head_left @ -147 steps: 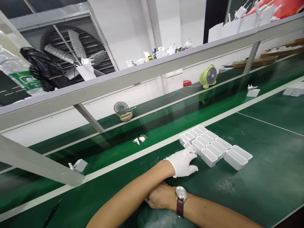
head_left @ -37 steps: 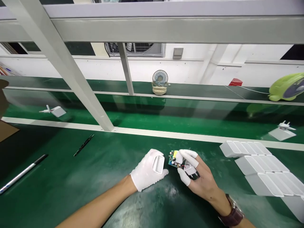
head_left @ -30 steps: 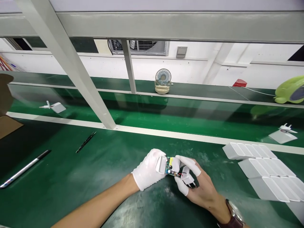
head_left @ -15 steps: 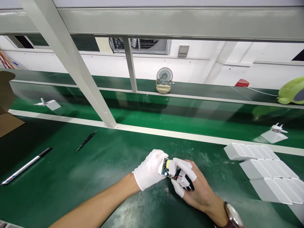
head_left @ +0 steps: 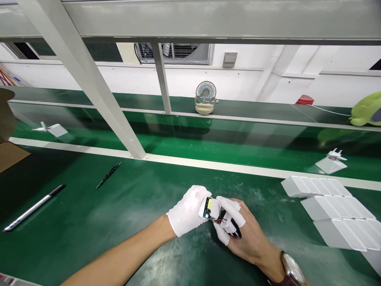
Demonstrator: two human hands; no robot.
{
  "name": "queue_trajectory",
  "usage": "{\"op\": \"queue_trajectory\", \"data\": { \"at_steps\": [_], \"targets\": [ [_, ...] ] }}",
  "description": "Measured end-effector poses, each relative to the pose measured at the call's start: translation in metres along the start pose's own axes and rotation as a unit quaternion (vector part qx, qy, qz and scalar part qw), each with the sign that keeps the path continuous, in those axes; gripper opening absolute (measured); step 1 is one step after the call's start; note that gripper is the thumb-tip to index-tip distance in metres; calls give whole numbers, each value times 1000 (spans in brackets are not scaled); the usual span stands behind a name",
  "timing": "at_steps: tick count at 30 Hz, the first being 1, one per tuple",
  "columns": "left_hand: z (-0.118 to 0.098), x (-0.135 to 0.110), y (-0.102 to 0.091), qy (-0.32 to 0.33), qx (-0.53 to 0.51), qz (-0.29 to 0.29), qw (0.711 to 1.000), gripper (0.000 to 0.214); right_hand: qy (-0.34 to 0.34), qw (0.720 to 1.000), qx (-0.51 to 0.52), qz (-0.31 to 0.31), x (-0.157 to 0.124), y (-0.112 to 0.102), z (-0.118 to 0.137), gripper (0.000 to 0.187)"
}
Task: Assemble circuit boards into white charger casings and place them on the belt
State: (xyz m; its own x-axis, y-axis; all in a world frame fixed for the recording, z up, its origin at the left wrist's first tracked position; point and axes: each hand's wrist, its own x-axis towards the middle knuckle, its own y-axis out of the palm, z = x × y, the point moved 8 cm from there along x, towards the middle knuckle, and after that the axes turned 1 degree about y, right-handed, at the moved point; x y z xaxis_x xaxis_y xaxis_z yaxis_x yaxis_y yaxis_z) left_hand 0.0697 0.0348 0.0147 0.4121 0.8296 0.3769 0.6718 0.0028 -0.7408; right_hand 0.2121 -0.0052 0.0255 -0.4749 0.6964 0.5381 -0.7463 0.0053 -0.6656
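Observation:
My left hand (head_left: 186, 211), in a white glove, is closed round a small white plastic housing (head_left: 203, 206). My right hand (head_left: 241, 234), bare apart from white finger cots and with a watch on its wrist, pinches a small circuit board (head_left: 210, 207) with a yellow part and red and black wires. The board sits partly inside the open end of the housing. Both hands meet just above the green table mat (head_left: 89, 222), near its front middle.
Rows of white housings (head_left: 330, 208) lie at the right. A pen (head_left: 32, 207) and a dark thin tool (head_left: 108, 174) lie at the left. White plug parts (head_left: 330, 163) (head_left: 52, 129) ride the green conveyor beyond. A slanted metal post (head_left: 95, 91), a small fan (head_left: 205, 97).
Earlier my left hand reached to the white housings with arms crossed. Over the last second the circuit board has gone from beside the housing into its open end, and both hands have closed together.

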Motion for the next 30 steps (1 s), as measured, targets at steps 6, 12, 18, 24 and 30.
{"op": "queue_trajectory", "data": {
  "at_steps": [6, 12, 18, 24, 30],
  "targets": [
    [1, 8, 8, -20, 20, 47, 998, 11, -2, 1000, 1, -13, -4, 2, -2, 72],
    [-3, 13, 8, -1, 33, 46, 998, 18, -19, 1000, 3, -22, -4, 3, -1, 75],
    [-7, 17, 5, 18, 34, 33, 999, 18, -25, 999, -3, -27, -4, 1, 1, 78],
    [-10, 13, -2, 12, 35, -3, 999, 11, -28, 999, -15, -31, -3, 1, 2, 79],
    [-9, 6, -2, 26, 36, -19, 999, 13, -23, 999, -5, -29, -3, 0, 2, 76]
  ]
}}
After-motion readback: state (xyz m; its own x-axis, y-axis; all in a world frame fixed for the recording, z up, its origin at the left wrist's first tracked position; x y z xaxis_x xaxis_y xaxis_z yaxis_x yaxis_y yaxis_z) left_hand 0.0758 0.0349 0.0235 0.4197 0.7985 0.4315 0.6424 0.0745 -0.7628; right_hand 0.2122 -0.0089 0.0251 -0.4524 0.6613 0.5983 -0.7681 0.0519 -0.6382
